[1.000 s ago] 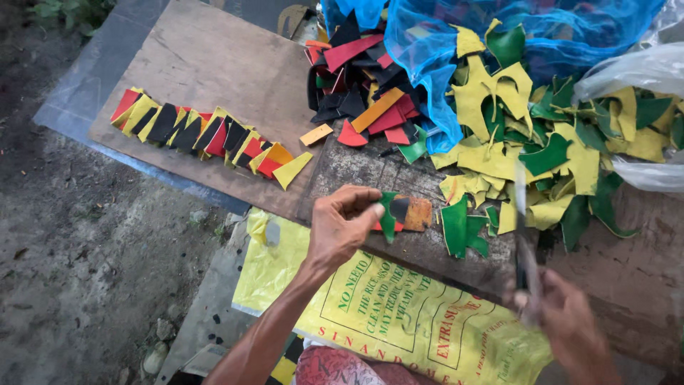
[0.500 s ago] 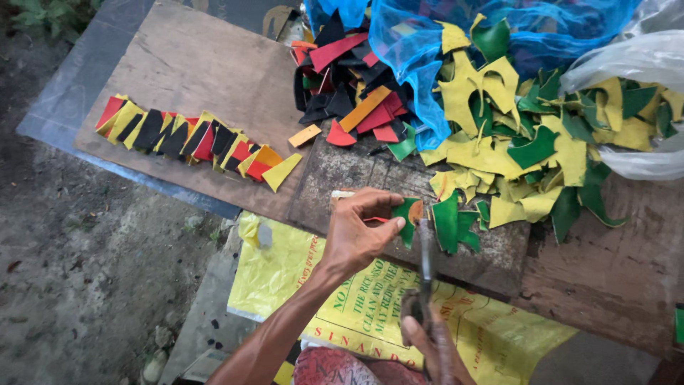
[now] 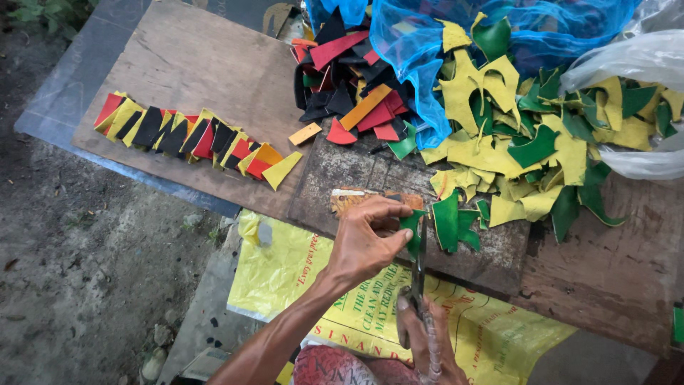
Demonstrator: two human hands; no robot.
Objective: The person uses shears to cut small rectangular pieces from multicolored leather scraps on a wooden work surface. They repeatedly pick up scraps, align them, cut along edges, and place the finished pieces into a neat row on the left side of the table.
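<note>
1. Head view: the left hand (image 3: 365, 242) pinches a small green leather piece (image 3: 410, 229) between thumb and fingers, its grip clamped on the piece's left side, holding it just over the near edge of the wooden tabletop (image 3: 214, 78).
2. The piece lies immediately right of that grip. Its long axis runs roughly up and down in the picture, in line with the blade beside it.
3. The right hand (image 3: 426, 342) comes up from below, its grip closed round the handle of a pair of shears (image 3: 419, 267). The blades point away from the person and meet the green piece at its right edge. I cannot tell whether the blades are apart or together.
4. The left hand is nearer to the piece; the right reaches it only through the tool.
5. Under the left hand's fingers an orange-brown template piece (image 3: 356, 199) rests on the board, touching or just behind the green piece.
6. Just right lie more green offcuts (image 3: 452, 222), close enough to crowd the blade.
7. Well apart to the left, a row of cut red, black and yellow pieces (image 3: 185, 139) overlaps along the board.
8. Behind, a heap of yellow and green scraps (image 3: 513, 135) spills from a blue plastic bag (image 3: 427, 43).
9. A yellow printed sack (image 3: 342, 299) lies below the board's edge.
</note>
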